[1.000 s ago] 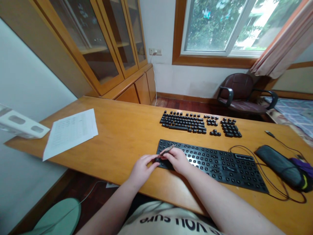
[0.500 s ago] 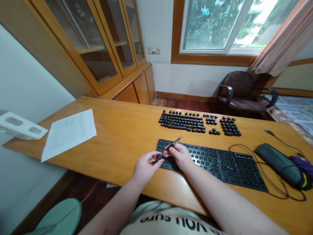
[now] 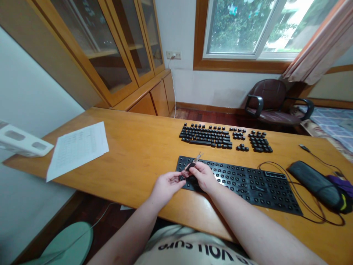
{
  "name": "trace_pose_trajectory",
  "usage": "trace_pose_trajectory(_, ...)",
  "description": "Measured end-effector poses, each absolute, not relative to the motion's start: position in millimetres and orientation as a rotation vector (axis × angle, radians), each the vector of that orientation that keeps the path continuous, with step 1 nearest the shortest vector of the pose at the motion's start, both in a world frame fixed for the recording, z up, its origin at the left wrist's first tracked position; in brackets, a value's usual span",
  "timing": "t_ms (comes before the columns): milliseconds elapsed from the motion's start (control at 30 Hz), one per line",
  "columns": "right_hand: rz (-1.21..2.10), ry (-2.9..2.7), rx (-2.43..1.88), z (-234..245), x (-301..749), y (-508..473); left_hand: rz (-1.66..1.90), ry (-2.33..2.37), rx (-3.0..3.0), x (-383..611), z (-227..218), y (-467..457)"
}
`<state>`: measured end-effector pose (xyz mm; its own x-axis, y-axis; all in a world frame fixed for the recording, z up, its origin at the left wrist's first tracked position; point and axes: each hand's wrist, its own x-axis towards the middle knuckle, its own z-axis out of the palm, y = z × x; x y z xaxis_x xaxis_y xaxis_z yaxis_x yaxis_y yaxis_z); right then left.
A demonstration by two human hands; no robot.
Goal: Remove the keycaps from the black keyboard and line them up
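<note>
My right hand (image 3: 203,176) is closed around the dark middle of a slim keycap puller (image 3: 191,166). Its forked metal tip points up and away from me, while thin wire shows at the lower end. The fingers and thumb of my left hand (image 3: 167,187) come together around that wire end; exactly how they grip it is too small to see. Both hands are just above the left part of a black keyboard base (image 3: 237,182), whose key switches are bare. Behind it, black keycaps (image 3: 206,135) lie on the desk in keyboard layout.
The wooden desk (image 3: 132,147) carries printed paper sheets (image 3: 79,149) and a white object (image 3: 23,141) on the left. At the right lie a dark pouch (image 3: 314,186), looping black cable (image 3: 300,198) and a USB plug (image 3: 304,148). An office chair (image 3: 268,99) stands behind.
The tool has shifted slightly left and its tip has turned a little more upright. My left hand has moved slightly right, with its fingers stretched further along the tool's lower end.
</note>
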<state>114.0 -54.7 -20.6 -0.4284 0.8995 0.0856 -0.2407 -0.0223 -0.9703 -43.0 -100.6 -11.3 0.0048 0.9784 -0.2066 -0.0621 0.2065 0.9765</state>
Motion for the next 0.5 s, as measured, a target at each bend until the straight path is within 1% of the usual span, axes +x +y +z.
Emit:
trace_pose_trajectory(233,1.533,-1.412,-0.789,-25.0,113.8,-56.1,1.121,1.310,1.055,-43.3,-15.9,-101.1)
trace_pose_trajectory(367,1.511,-1.406,-0.782,-22.3,113.1,-57.5,1.204,1.304,1.186,-43.3,-17.9,-100.0)
trace_pose_trajectory(500,1.504,-1.396,-0.779,-18.2,113.8,-57.9,1.221,1.306,1.169,-42.2,-19.0,-99.0)
